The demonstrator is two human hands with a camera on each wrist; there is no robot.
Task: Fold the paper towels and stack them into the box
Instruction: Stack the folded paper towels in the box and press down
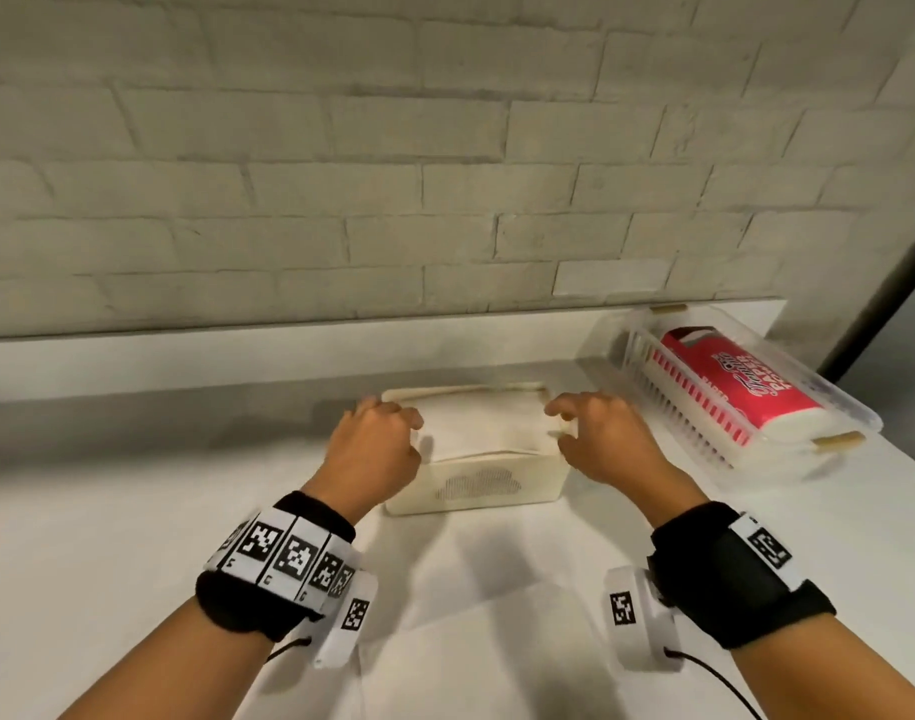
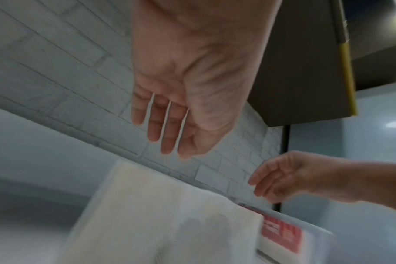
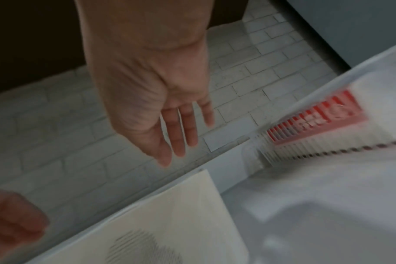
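A cream box [image 1: 476, 485] with a dotted cloud pattern on its front stands mid-table, and folded white paper towels [image 1: 484, 423] lie inside it. My left hand [image 1: 377, 439] hovers over the box's left rim with relaxed fingers, holding nothing; the left wrist view shows its fingers [image 2: 167, 128] straight above the box [image 2: 161, 214]. My right hand [image 1: 595, 433] hovers at the right rim, fingers spread and empty, as the right wrist view shows with its fingers [image 3: 181, 132] above the box [image 3: 181, 223]. An unfolded paper towel [image 1: 497, 657] lies flat on the table near me.
A clear slatted container [image 1: 788, 407] holding a red paper-towel pack [image 1: 730, 387] sits at the back right near the table edge. A brick wall [image 1: 393, 174] with a white ledge runs behind the box. The white table [image 1: 107, 511] extends left.
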